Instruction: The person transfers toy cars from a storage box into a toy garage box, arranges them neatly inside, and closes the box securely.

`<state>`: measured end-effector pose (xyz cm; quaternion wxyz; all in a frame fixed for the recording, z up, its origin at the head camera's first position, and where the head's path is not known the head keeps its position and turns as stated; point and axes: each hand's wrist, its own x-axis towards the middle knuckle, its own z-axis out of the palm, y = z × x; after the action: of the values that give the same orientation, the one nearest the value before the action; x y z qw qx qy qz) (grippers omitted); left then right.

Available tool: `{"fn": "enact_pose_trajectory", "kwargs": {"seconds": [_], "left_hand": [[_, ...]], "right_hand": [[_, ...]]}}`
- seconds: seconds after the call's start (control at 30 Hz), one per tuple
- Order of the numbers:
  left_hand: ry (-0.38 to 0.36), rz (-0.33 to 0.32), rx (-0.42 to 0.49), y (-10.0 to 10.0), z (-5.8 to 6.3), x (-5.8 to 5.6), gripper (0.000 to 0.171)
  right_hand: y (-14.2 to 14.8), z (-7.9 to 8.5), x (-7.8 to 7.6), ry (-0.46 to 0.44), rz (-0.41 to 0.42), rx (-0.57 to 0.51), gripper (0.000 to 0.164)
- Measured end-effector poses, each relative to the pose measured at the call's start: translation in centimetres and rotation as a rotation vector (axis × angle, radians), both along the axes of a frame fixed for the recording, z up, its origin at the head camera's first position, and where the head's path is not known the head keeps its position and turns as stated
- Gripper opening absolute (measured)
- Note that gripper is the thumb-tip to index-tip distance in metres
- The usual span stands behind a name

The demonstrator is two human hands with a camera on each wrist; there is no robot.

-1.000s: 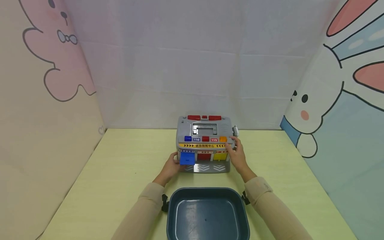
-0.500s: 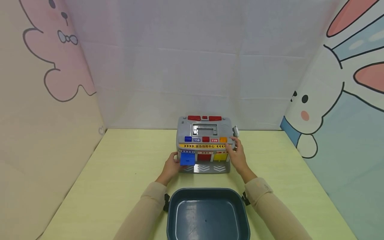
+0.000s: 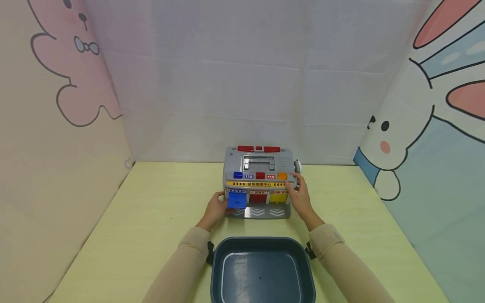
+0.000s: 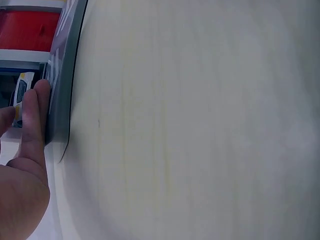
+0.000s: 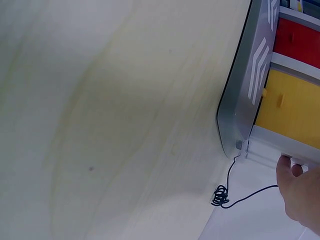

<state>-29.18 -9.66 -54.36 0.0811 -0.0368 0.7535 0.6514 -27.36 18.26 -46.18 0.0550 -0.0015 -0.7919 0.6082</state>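
A grey toy rescue station [image 3: 258,166] with blue, red and yellow doors stands at the table's back edge. Its blue door [image 3: 237,200] is raised. At that left bay is my left hand [image 3: 214,210], fingers reaching under the door. In the left wrist view, the thumb and straight fingers lie on either side of a small white toy car [image 4: 21,95] with yellow and dark markings, pinching it in the bay. My right hand [image 3: 300,198] grips the station's right side, thumb on the front edge. The yellow door [image 5: 292,107] and red door [image 5: 298,42] are down.
A dark blue-grey tray [image 3: 263,240] stands on the table [image 3: 159,235] between my forearms, in front of the station. A thin black coiled cord [image 5: 220,196] lies by the station's right side. A white cloth backdrop [image 3: 212,97] rises behind.
My left hand and forearm have shifted slightly inward at the blue-door bay. The right hand and the station have stayed in place.
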Motion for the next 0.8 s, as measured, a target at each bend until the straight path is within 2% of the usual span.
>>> {"fn": "enact_pose_trajectory", "kwargs": {"seconds": [0.13,0.23,0.3,0.4,0.57,0.7,0.8], "left_hand": [[0.008,-0.018,0.022,-0.4,-0.2,0.0,0.049],[0.009,-0.014,-0.020,-0.8,0.0,0.1,0.049],[0.012,0.000,-0.071,-1.1,0.3,0.1,0.048],[0.017,0.034,-0.151,-1.4,0.8,0.2,0.046],[0.057,0.083,-0.193,-1.5,1.5,0.3,0.044],[0.113,0.106,-0.180,-1.4,2.1,0.5,0.046],[0.162,0.102,-0.154,-1.3,2.6,0.6,0.047]], "right_hand": [[0.6,-1.7,-1.2,-0.018,-0.001,-0.018,0.049],[0.9,-2.7,-1.9,-0.031,-0.006,-0.025,0.051],[1.0,-2.7,-1.9,-0.030,-0.004,-0.032,0.051],[0.7,-1.7,-1.4,-0.021,0.002,-0.039,0.049],[0.2,-0.2,-0.4,-0.023,0.002,-0.027,0.048],[0.6,-1.9,-1.3,-0.002,-0.008,-0.011,0.051],[0.5,-1.7,-1.1,0.006,-0.008,0.002,0.050]]}}
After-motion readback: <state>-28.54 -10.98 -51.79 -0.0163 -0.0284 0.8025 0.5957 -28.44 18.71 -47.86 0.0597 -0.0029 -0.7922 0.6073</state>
